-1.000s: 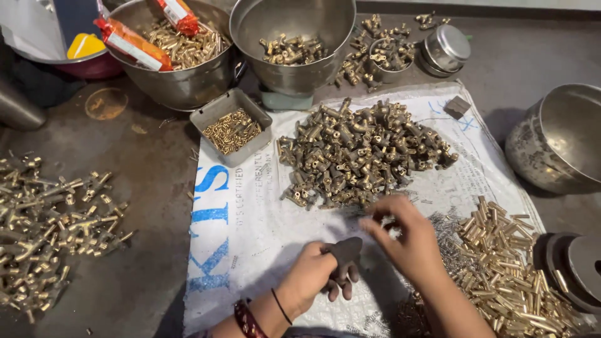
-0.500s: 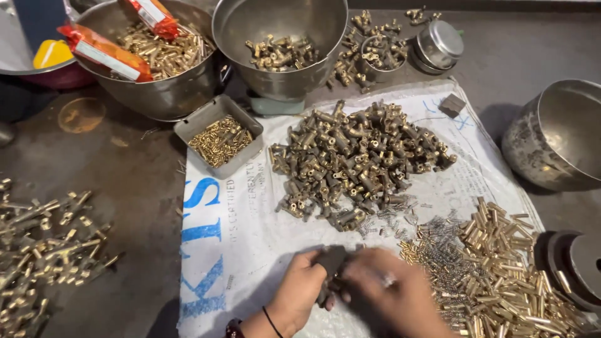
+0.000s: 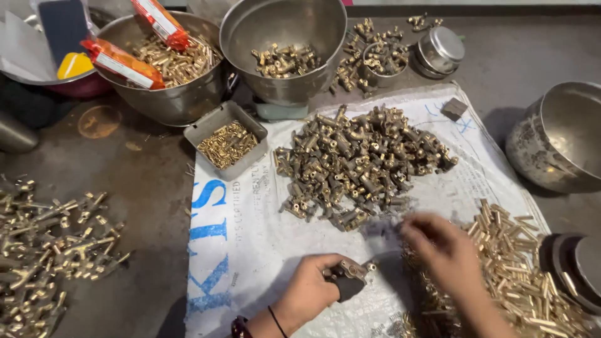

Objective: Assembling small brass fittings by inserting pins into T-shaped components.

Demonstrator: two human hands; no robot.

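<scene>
My left hand point(image 3: 310, 291) grips a small dark tool with a brass fitting point(image 3: 349, 274) set in it, low on the white woven sack point(image 3: 250, 238). My right hand point(image 3: 441, 250), blurred by motion, reaches out with fingers apart over the edge of a heap of thin brass pins point(image 3: 513, 263) at the right. It sits just below the big pile of brass valve fittings point(image 3: 360, 163) in the middle of the sack. I see nothing held in the right hand.
Steel bowls with brass parts stand at the back point(image 3: 282, 50) point(image 3: 169, 69), one holding orange packets point(image 3: 122, 62). A small tray of brass screws point(image 3: 226, 143) lies at the sack's corner. An empty steel bowl point(image 3: 557, 138) stands at the right. Assembled brass pieces point(image 3: 50, 244) cover the floor at the left.
Both hands met over the tool half a second ago. The right hand has since left it and swung right toward the pins. The left hand still holds the tool.
</scene>
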